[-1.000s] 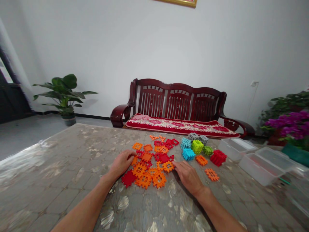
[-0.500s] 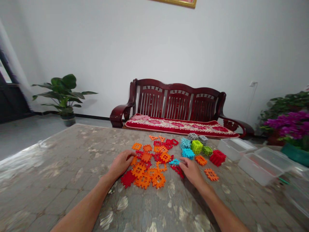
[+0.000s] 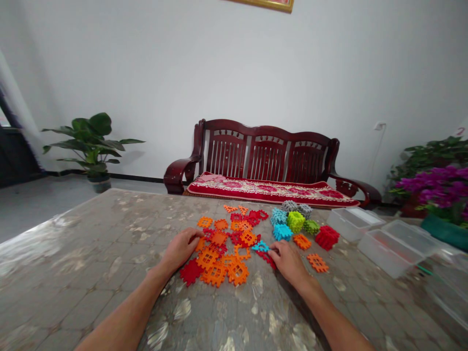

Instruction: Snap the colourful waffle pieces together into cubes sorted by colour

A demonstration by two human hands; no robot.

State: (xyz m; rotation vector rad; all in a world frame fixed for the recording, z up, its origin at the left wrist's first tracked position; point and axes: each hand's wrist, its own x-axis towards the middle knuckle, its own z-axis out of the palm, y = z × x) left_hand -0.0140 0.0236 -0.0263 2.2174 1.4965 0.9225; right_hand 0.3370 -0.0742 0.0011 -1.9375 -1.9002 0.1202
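A loose pile of red and orange toothed plastic building pieces (image 3: pixel 218 238) lies on the table in front of me. My left hand (image 3: pixel 182 247) rests at the pile's left edge, fingers curled and tips close together beside an orange piece (image 3: pixel 200 244). Whether anything is between those fingertips is hidden. On the pile's right side, my right hand (image 3: pixel 288 259) pinches the corner of a light-blue triangular piece (image 3: pixel 260 246). Beneath that piece and the fingers, a red piece (image 3: pixel 268 258) partly shows.
Sorted stacks stand to the right: blue (image 3: pixel 282 232), lime green (image 3: pixel 296 221), grey (image 3: pixel 289 206) and red (image 3: pixel 327 237). A single orange piece (image 3: pixel 318 263) lies nearer me. Clear plastic boxes (image 3: pixel 385 253) sit at the table's right. Behind the table is a wooden bench (image 3: pixel 266 151).
The whole view has shifted slightly, so everything appears a little farther left. Both hands and the light-blue piece keep nearly the same places relative to the pile.
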